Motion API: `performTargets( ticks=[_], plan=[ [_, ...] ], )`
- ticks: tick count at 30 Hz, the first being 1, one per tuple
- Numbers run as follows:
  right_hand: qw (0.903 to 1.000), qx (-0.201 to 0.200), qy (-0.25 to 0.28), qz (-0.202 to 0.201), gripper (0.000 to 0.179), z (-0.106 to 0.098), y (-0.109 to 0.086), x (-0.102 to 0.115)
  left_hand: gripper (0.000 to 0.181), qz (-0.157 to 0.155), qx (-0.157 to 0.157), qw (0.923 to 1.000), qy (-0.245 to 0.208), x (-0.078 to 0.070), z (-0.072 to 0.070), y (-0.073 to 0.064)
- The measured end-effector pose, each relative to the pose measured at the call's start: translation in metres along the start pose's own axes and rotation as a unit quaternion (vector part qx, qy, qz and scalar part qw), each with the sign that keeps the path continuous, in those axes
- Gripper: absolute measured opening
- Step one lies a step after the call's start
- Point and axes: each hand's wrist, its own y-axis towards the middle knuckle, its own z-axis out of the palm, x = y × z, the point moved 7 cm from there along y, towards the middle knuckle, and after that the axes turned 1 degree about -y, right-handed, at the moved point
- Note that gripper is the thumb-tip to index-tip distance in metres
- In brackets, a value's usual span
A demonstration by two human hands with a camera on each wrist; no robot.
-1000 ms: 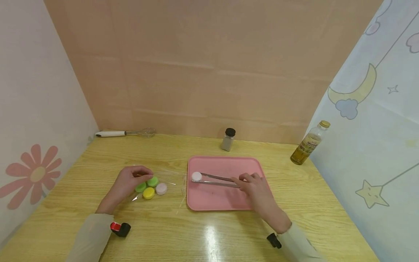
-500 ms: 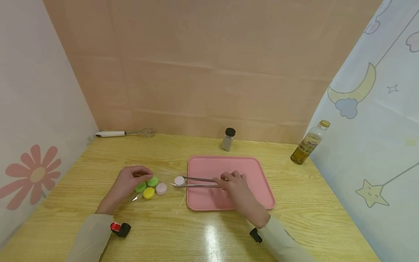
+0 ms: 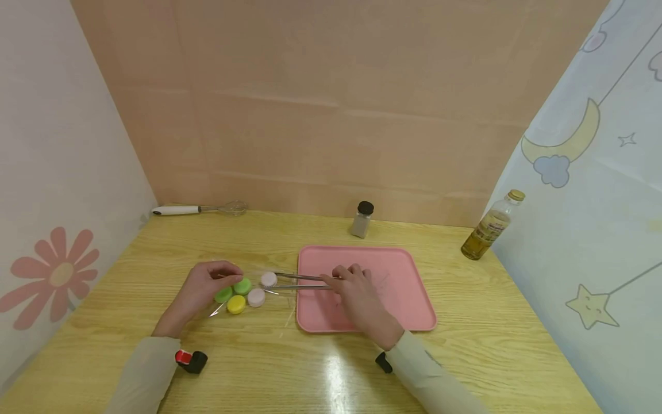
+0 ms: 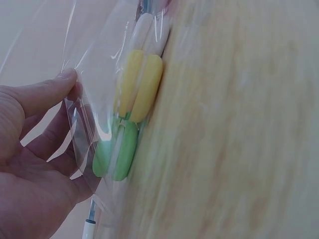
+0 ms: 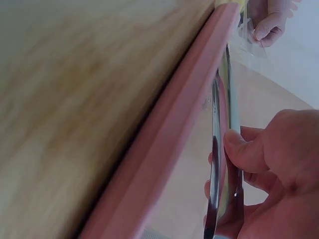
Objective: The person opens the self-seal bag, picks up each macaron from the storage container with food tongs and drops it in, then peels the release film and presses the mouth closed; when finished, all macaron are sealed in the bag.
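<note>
My left hand (image 3: pixel 199 290) pinches the edge of a clear plastic bag (image 4: pixel 97 55) between thumb and fingers at the left. Inside the bag lie green macarons (image 3: pixel 242 286), a yellow macaron (image 3: pixel 236 305) and a pale pink macaron (image 3: pixel 256 297). My right hand (image 3: pixel 359 302) grips metal tongs (image 3: pixel 306 278) over the pink tray, thumb on one arm. The tongs reach left past the tray rim. At their tips, by the bag's mouth, is another pale pink macaron (image 3: pixel 269 279), just behind the first one.
The pink tray (image 3: pixel 398 264) lies right of the bag. A whisk (image 3: pixel 178 210) rests at the back left. A small black-capped jar (image 3: pixel 362 221) stands behind the tray, and an oil bottle (image 3: pixel 486 233) stands at the right by the wall.
My right hand has moved left with the tongs, carrying a pale macaron from over the tray to the others in the bag. The left hand stays put on the bag.
</note>
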Motion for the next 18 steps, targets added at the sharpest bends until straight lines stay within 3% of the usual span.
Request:
performTargets(
  ticks=[18],
  plan=[
    [0.9992, 0.024, -0.032, 0.008, 0.054, 0.009, 0.011, 0.013, 0.022, 0.005, 0.003, 1.0, -0.002, -0.001, 0.001, 0.0]
  ],
)
